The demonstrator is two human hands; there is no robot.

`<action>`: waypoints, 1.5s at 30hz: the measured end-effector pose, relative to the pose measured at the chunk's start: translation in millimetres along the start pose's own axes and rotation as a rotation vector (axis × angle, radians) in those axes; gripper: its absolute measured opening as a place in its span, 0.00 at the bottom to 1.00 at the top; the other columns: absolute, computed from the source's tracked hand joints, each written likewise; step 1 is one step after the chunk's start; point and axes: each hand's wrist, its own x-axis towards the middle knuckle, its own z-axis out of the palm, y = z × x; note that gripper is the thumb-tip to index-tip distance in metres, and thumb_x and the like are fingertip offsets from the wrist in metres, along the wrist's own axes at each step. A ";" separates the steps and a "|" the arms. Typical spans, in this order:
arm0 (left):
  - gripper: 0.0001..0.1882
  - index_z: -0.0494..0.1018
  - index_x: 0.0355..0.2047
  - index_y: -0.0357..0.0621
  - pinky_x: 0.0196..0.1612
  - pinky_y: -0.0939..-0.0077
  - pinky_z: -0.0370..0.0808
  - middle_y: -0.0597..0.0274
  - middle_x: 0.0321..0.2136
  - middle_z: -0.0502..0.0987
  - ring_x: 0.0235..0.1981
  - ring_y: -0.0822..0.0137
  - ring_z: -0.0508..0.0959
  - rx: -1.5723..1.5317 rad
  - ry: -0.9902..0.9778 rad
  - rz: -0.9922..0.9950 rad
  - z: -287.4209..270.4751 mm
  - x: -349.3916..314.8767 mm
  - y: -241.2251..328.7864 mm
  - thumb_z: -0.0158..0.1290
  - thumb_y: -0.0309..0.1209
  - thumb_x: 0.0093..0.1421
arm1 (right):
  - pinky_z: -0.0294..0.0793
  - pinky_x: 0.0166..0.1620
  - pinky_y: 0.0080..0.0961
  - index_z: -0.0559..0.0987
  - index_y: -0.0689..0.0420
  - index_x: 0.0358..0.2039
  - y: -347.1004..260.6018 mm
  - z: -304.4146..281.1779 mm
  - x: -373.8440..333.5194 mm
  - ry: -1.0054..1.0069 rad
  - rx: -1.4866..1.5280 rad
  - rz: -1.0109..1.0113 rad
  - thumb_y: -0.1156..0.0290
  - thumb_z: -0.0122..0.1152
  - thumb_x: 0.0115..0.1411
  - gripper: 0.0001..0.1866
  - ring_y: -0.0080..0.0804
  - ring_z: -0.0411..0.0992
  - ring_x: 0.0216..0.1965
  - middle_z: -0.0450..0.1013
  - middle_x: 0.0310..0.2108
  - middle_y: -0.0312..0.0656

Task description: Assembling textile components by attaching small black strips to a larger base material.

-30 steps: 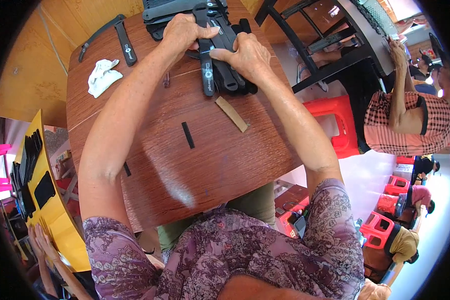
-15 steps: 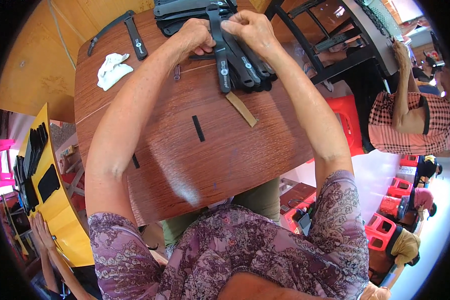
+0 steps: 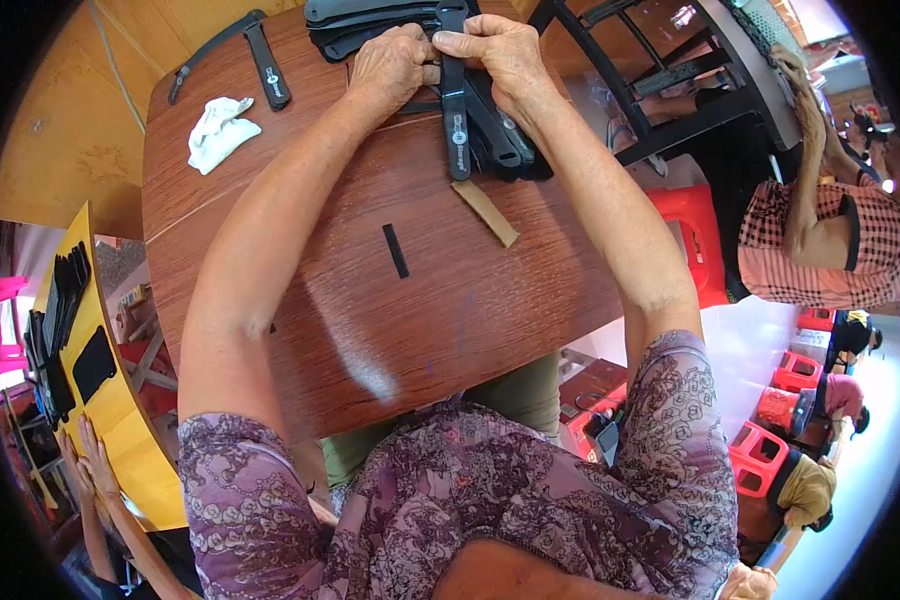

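Note:
A long black strap with a rounded end and pale print lies lengthwise at the far side of the table, over a heap of similar black straps. My left hand is closed on its left edge, fingers curled at the strap. From the other side my right hand pinches the same strap, thumb on top. The strap's near end reaches toward a tan strip. Just what the fingertips press on is hidden.
More black straps are stacked at the table's far edge. At far left lie another strap and a crumpled white cloth. A short black strip rests mid-table. Co-workers sit left and right; a red stool stands at right.
My left hand has shifted slightly left and up, and the right thumb has come down onto the strap. The strap's near end has swung a little to the right.

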 end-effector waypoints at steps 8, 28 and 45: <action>0.13 0.81 0.37 0.58 0.41 0.61 0.73 0.65 0.31 0.75 0.40 0.60 0.76 -0.038 0.011 -0.132 4.1 -1.8 4.4 0.61 0.38 0.49 | 0.70 0.31 0.19 0.75 0.60 0.22 -39.7 0.5 -50.3 -0.082 0.210 -0.126 0.78 0.69 0.46 0.08 0.21 0.70 0.26 0.73 0.25 0.34; 0.09 0.82 0.30 0.46 0.48 0.57 0.65 0.47 0.26 0.77 0.37 0.51 0.72 0.330 -0.145 0.073 -20.0 25.1 14.9 0.56 0.34 0.51 | 0.71 0.34 0.18 0.77 0.57 0.29 -81.3 -54.9 -110.6 0.106 0.240 -0.079 0.73 0.64 0.56 0.04 0.22 0.73 0.28 0.77 0.27 0.37; 0.13 0.75 0.36 0.49 0.35 0.67 0.76 0.58 0.37 0.71 0.36 0.57 0.72 -0.287 -0.276 0.398 -55.5 -166.9 189.7 0.55 0.25 0.47 | 0.70 0.40 0.20 0.77 0.66 0.36 -92.3 -114.4 -207.3 0.244 0.335 -0.008 0.73 0.61 0.57 0.09 0.27 0.74 0.34 0.75 0.31 0.42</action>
